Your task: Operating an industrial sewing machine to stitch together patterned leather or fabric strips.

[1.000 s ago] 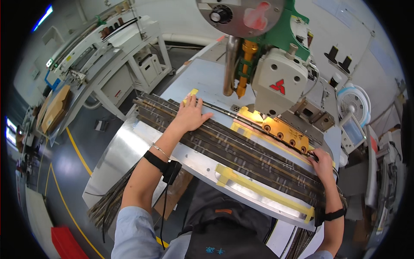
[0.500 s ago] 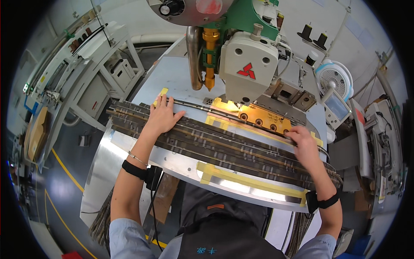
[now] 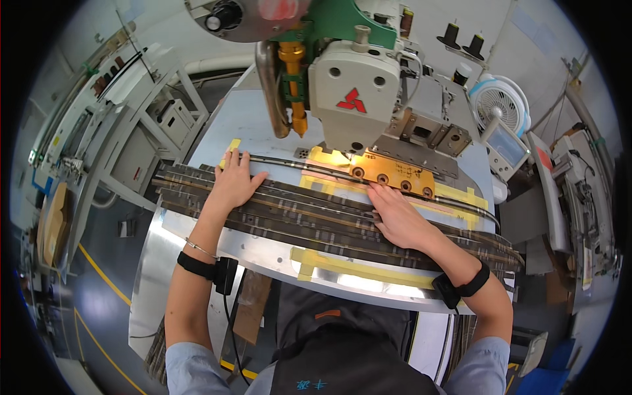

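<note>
A long, narrow dark strip (image 3: pixel 283 162) runs across the machine table, along the front edge of a yellow metal plate (image 3: pixel 395 175). My left hand (image 3: pixel 232 184) rests with outstretched fingers at the strip's left part, beside a piece of yellow tape, its thumb spread away. Lying palm down, my right hand (image 3: pixel 403 218) has its fingertips on the strip just in front of the plate's middle. Its fingers are extended and close together. Under both wrists lies a bundle of similar dark strips (image 3: pixel 289 212). The pale sewing machine head (image 3: pixel 352 92) stands over the plate, its lamp lit.
A brass-coloured tube (image 3: pixel 294 85) hangs left of the machine head. Yellow tape (image 3: pixel 362 268) borders the metal table's front edge. To the right are a control screen (image 3: pixel 507 141) and a white fan (image 3: pixel 497 105). Another workbench (image 3: pixel 125 108) stands at the left, thread cones (image 3: pixel 451 34) at the back.
My right hand has moved left along the strip, from the plate's right end to its middle, and its bent fingers have straightened. My left hand stays by the tape. The view has shifted slightly.
</note>
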`<state>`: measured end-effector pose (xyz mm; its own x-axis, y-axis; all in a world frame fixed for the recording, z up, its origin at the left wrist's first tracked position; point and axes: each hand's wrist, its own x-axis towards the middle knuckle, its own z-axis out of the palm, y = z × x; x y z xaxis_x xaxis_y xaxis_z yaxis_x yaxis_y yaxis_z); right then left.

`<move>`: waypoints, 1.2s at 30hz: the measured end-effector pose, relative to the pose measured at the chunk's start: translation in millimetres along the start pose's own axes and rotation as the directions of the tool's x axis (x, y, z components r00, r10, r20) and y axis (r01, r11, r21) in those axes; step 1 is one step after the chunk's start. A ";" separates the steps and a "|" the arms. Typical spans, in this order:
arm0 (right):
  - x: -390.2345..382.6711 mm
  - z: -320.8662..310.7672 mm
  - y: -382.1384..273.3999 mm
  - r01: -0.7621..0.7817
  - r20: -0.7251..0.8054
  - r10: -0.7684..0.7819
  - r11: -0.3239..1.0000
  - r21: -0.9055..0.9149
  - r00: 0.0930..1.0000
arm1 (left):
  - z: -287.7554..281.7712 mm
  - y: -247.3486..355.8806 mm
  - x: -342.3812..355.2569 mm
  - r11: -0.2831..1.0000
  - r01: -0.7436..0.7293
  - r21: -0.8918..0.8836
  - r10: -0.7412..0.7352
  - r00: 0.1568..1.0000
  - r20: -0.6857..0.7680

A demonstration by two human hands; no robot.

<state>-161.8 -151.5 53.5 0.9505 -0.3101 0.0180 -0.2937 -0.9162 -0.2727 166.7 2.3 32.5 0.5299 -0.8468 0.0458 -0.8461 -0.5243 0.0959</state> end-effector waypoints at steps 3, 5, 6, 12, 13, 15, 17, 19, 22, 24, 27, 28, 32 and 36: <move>-0.4 6.6 3.5 0.012 -0.052 -0.013 1.000 -0.012 0.999 | -2.4 0.6 1.2 1.000 -0.004 -0.001 0.004 1.000 0.012; -0.3 7.4 3.9 0.023 -0.046 -0.025 0.999 -0.039 0.999 | -4.9 0.9 1.7 1.000 0.015 0.021 -0.016 0.999 0.040; 0.1 5.8 3.1 0.022 -0.049 -0.024 0.999 -0.037 0.999 | -6.4 3.7 1.1 1.000 0.013 0.025 -0.014 0.999 0.039; -2.8 3.6 2.2 -0.011 0.001 0.011 0.998 -0.063 1.000 | -18.5 79.7 -21.6 0.879 -0.477 -0.010 0.477 0.879 -0.026; -3.1 3.4 2.2 -0.016 0.001 0.016 0.998 -0.058 1.000 | -23.5 100.4 -29.2 0.827 -0.562 -0.032 0.562 0.827 0.004; -2.2 2.4 0.9 -0.022 -0.002 0.022 0.998 -0.057 1.000 | -7.4 122.1 -34.6 0.790 -0.612 -0.025 0.611 0.790 -0.036; 0.4 4.2 0.6 0.003 -0.019 -0.004 0.999 -0.050 1.000 | 1.5 128.0 -36.1 0.747 -0.665 -0.018 0.662 0.745 -0.077; 0.3 4.1 2.1 -0.010 -0.025 0.009 0.999 -0.042 1.000 | -0.6 134.2 -35.9 0.768 -0.637 -0.066 0.631 0.770 -0.091; -14.2 1.6 10.4 -0.049 -0.048 0.046 0.997 -0.055 0.998 | -6.2 139.4 -34.8 0.772 -0.633 -0.050 0.630 0.774 -0.070; -30.3 -10.5 12.0 -0.113 -0.044 0.112 0.993 -0.030 0.993 | -7.2 139.1 -35.8 0.786 -0.617 -0.046 0.614 0.787 -0.067; -61.8 -30.0 26.8 -0.321 0.062 0.322 0.947 -0.017 0.945 | -4.3 132.6 -36.5 0.799 -0.599 -0.053 0.597 0.800 -0.051; -78.7 -29.2 39.4 -0.332 0.060 0.333 0.943 -0.022 0.941 | -5.0 134.3 -36.6 0.798 -0.599 -0.063 0.598 0.801 -0.040; -122.7 -25.1 71.4 -0.365 -0.116 0.351 0.921 -0.136 0.929 | -3.3 136.2 -35.5 0.786 -0.617 -0.041 0.614 0.786 -0.072; -120.3 -31.2 66.1 -0.387 -0.089 0.376 0.901 -0.198 0.922 | -3.3 137.8 -36.2 0.781 -0.621 -0.071 0.618 0.784 -0.063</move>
<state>-298.7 -182.6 63.4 0.7571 -0.6533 -0.0001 -0.6520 -0.7557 -0.0619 31.1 -38.9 47.3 -0.1036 -0.9820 0.1578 -0.9855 0.1227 0.1170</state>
